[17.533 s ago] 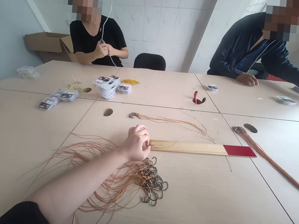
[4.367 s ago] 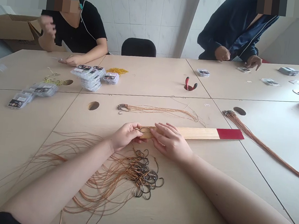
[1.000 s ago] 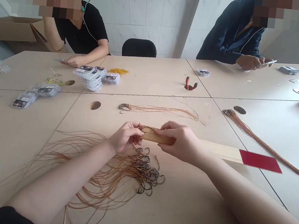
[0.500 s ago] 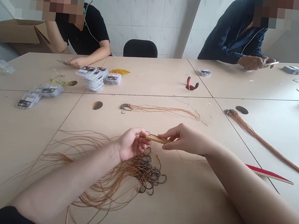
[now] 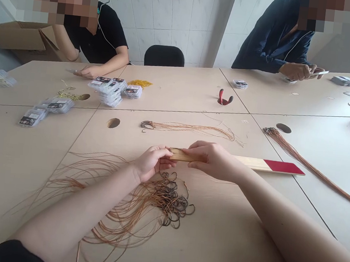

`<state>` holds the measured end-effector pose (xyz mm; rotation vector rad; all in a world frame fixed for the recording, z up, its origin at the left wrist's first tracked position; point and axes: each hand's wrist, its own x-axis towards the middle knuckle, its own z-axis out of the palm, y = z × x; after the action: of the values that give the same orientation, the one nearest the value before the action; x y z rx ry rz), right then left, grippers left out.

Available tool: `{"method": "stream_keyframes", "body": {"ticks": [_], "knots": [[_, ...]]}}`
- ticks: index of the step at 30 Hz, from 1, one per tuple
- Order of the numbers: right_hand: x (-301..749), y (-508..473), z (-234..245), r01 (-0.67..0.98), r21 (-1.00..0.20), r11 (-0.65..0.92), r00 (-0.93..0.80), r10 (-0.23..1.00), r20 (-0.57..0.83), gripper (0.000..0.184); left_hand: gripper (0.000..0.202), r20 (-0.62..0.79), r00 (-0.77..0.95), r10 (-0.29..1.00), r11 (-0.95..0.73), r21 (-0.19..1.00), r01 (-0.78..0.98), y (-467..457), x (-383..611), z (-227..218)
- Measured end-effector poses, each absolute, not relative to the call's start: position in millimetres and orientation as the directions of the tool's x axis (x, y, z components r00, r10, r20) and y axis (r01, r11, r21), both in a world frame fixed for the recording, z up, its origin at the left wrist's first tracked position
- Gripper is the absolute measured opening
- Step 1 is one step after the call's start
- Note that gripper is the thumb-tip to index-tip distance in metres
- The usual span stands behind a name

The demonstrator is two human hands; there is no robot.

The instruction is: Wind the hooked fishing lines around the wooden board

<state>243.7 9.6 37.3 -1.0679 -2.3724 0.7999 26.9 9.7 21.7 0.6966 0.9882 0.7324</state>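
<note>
Your left hand (image 5: 153, 161) and right hand (image 5: 213, 161) pinch the wooden slat (image 5: 248, 163); your grip hides part of its near end; the tangled fishing hooks (image 5: 174, 201) below can't be counted.

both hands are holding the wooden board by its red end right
No, not by the red end. The head view shows the left hand and right hand both holding the plain wooden end of the wooden board, the end wrapped with thin line. The red end sticks out to the right, away from both hands.

Smooth pale wooden slat (image 5: 248, 163), dark metal fishing hooks (image 5: 176, 206).
</note>
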Motion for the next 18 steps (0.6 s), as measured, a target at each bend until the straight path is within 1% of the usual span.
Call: {"method": "stream_keyframes", "body": {"ticks": [3,5,8,10,13,18], "knots": [[244,15,29,0.527,-0.585,0.617,-0.631,0.745,0.217,0.037,0.008,-0.413,0.362,0.836,0.494,0.853,-0.166,15,24,18],[243,18,21,0.54,-0.515,0.665,-0.631,0.725,0.275,0.037,0.01,-0.383,0.368,0.847,0.458,0.878,-0.138,18,22,15],[240,20,7,0.555,-0.397,0.731,-0.635,0.681,0.364,0.037,0.013,-0.367,0.371,0.853,0.437,0.89,-0.126,21,22,11],[239,20,-1,0.568,-0.34,0.75,-0.631,0.662,0.405,0.037,0.011,-0.373,0.364,0.853,0.437,0.893,-0.109,22,22,9],[237,18,-7,0.585,-0.302,0.753,-0.619,0.655,0.433,0.038,0.008,-0.378,0.351,0.857,0.429,0.9,-0.078,21,23,9],[236,16,-7,0.587,-0.3,0.752,-0.614,0.655,0.441,0.038,0.01,-0.363,0.353,0.862,0.409,0.911,-0.061,20,24,9]]}}
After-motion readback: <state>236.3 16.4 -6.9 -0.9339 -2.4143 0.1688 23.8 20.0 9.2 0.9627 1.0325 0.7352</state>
